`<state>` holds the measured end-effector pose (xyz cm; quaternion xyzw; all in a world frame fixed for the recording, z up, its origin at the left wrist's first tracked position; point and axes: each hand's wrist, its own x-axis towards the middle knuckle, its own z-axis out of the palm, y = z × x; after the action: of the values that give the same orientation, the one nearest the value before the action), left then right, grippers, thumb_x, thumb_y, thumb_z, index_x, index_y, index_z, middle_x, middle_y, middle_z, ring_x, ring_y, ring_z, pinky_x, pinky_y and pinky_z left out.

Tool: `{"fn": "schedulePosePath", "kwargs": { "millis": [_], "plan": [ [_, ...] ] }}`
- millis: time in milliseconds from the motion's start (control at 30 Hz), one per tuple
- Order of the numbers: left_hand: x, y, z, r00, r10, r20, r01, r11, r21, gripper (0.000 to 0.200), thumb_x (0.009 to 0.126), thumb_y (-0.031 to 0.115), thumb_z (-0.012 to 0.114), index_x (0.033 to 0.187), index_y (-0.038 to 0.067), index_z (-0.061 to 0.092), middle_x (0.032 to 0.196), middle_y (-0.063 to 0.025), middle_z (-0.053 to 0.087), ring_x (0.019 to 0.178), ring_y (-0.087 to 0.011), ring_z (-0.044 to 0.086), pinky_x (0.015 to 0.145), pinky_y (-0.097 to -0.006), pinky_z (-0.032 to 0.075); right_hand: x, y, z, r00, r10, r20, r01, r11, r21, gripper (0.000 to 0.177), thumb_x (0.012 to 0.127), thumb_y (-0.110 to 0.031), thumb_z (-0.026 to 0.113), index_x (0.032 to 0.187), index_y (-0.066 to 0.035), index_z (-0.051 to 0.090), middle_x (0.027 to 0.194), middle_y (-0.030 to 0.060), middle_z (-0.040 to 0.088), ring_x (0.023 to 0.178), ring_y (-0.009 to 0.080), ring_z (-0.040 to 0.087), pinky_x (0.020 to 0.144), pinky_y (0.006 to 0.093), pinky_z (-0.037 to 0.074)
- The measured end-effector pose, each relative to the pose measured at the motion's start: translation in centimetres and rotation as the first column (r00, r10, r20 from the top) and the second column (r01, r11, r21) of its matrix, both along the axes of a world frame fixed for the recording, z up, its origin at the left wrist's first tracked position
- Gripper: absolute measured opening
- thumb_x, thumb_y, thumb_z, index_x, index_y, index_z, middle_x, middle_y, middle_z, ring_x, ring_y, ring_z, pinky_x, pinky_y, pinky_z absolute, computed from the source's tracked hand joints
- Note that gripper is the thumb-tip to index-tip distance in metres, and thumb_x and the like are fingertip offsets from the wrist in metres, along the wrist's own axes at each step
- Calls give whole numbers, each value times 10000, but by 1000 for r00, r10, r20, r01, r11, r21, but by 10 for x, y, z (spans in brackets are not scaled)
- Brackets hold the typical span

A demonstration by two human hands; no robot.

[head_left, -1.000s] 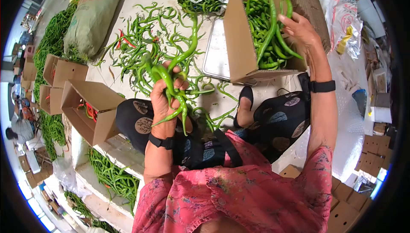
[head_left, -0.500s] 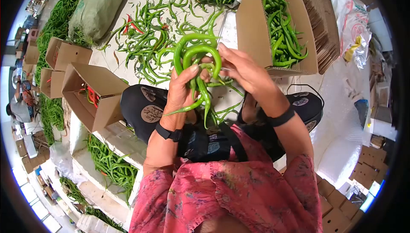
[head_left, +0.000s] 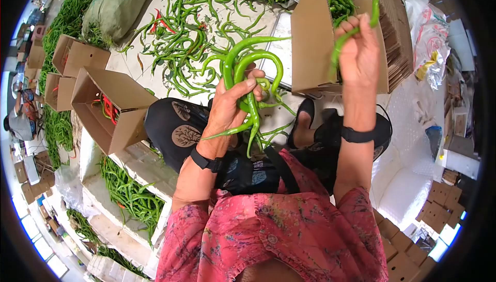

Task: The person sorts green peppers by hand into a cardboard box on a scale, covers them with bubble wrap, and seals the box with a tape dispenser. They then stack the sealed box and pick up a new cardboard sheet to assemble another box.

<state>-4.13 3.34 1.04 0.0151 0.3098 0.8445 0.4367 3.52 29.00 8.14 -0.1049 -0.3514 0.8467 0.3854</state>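
My left hand (head_left: 233, 98) is closed around a bunch of curled green chili peppers (head_left: 258, 58), held above my lap. Off to the right, my right hand (head_left: 359, 49) grips a single green chili pepper (head_left: 376, 5) over the near edge of an open cardboard box (head_left: 312, 34). More green chilies (head_left: 341, 7) lie inside that box, partly hidden by the hand. On the floor ahead spreads a loose pile of green chilies (head_left: 181, 39), with a few red ones (head_left: 164, 22) among them.
A cardboard box with red chilies (head_left: 109, 111) stands at my left. Below it, a white foam box (head_left: 98, 189) holds green chilies. A stuffed sack (head_left: 121, 5) lies at the upper left. Flattened cardboard (head_left: 400, 39) is stacked right of the open box.
My right hand has left the bunch and moved up and right to the open box, carrying one green chili pepper. My left hand keeps the bunch, shifted slightly right.
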Motion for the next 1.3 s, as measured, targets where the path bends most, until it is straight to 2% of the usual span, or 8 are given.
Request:
{"fn": "schedulePosePath", "kwargs": {
  "millis": [100,167,200,567,667,900,1167,1300],
  "plan": [
    [-3,4,-9,990,83,-111,-101,981,-163,446,846,-49,604,1272,-15,479,1125,-156,602,802,-190,620,717,-315,540,22,-42,34,930,-81,357,-64,924,377,195,951,-172,648,1052,-5,635,843,25,607,760,111,565,679,258,469],
    [-1,6,-8,991,83,-107,-99,982,-158,467,832,-77,578,1281,-6,469,1146,-148,598,814,-191,621,736,-317,548,31,-77,38,671,-51,739,-370,842,393,265,938,-195,660,1084,25,637,868,31,622,773,103,563,701,242,472],
    [-1,8,-4,994,89,-60,-94,993,-71,473,830,-78,578,1283,-1,467,1149,-142,599,825,-189,622,744,-318,550,32,-86,27,654,76,753,-470,821,325,291,913,-207,688,1081,26,640,868,25,624,769,101,565,705,236,474],
    [0,8,2,995,54,-88,-47,996,80,530,876,-28,595,1373,-23,412,1333,-217,543,1115,-297,631,950,-405,558,39,-122,-45,628,319,710,-548,829,112,176,830,-134,745,913,-3,662,767,-31,586,682,46,494,609,218,410],
    [1,6,5,987,74,-143,-97,983,-158,465,881,4,622,1315,-56,465,1259,-201,608,1037,-275,662,896,-386,570,46,-120,-37,695,265,668,-461,878,131,209,830,-138,749,942,-1,639,763,-20,594,683,54,513,618,234,428],
    [23,13,3,958,-111,-262,46,969,-244,427,858,12,675,1253,-15,514,1128,-108,604,984,-177,617,886,-311,498,50,-121,-75,602,-130,788,-374,826,422,139,846,-90,688,943,-18,619,734,3,595,697,60,542,623,241,443],
    [35,20,4,971,-99,-220,47,972,-229,415,862,46,689,1241,-34,539,1111,-95,618,1025,-168,599,901,-294,480,56,-110,-69,682,359,638,-551,825,125,282,919,-62,562,1186,19,605,907,-22,576,779,66,498,710,210,411],
    [35,23,14,793,-218,-568,-138,845,-517,496,914,239,648,1294,-48,508,1132,-103,607,1014,-155,571,899,-290,462,52,-115,-58,706,499,503,-533,842,-86,451,921,-91,548,1349,41,499,1008,2,568,901,87,503,808,238,415]
  ]
}}
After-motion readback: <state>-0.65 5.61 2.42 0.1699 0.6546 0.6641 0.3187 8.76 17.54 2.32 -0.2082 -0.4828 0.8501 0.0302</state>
